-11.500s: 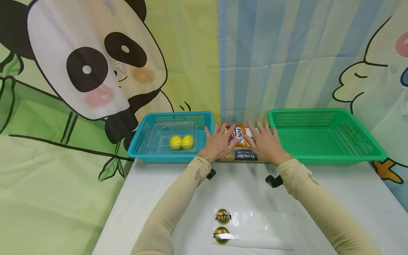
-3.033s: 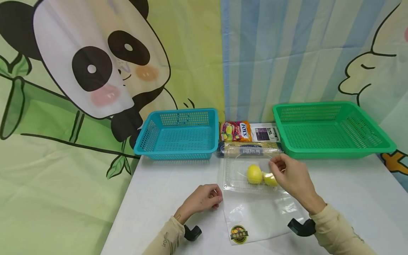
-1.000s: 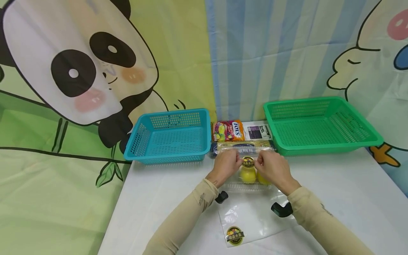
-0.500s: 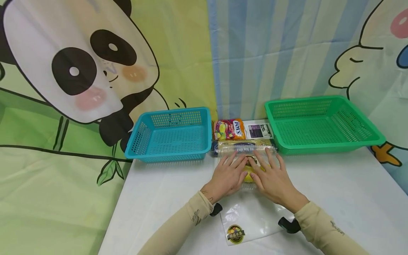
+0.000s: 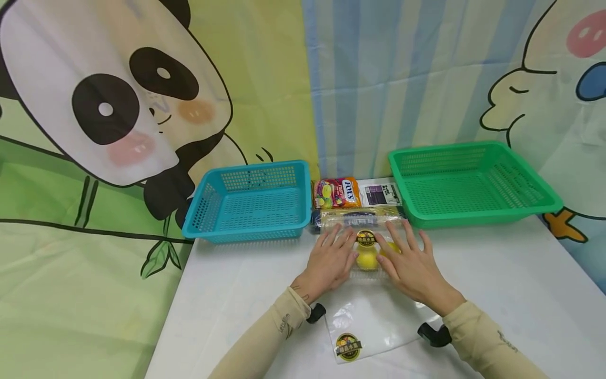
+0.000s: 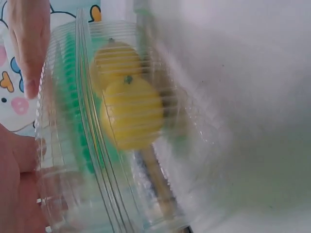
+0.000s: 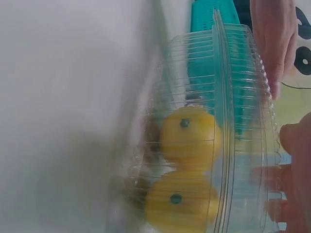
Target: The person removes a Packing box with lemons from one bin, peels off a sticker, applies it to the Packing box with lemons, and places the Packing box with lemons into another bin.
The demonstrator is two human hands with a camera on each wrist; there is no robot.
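Observation:
A clear plastic clamshell box (image 5: 362, 275) with two round yellow fruits (image 5: 366, 260) inside sits on the table. On its lid is a round black-and-gold sticker (image 5: 366, 238). My left hand (image 5: 329, 261) rests on the left of the lid with its fingers spread. The right hand (image 5: 415, 267) lies likewise on the lid's right side, partly covering one fruit. Both wrist views show the ribbed side of the box (image 6: 63, 126) with its lid closed, and the fruits' small green stem ends. A clear sticker sheet (image 5: 379, 323) bearing one matching sticker (image 5: 348, 347) lies in front of the box.
A blue basket (image 5: 258, 231) stands at the back left, a green basket (image 5: 487, 218) at the back right. Between them lie a candy bag (image 5: 337, 193), a white packet with a dark label (image 5: 381, 194) and a long pasta pack (image 5: 360, 213) right behind the box.
The box with fruits has come from the blue basket onto the table. One sticker has passed from the sheet to the lid. My fingers, pinching at the sticker a second ago, are now spread.

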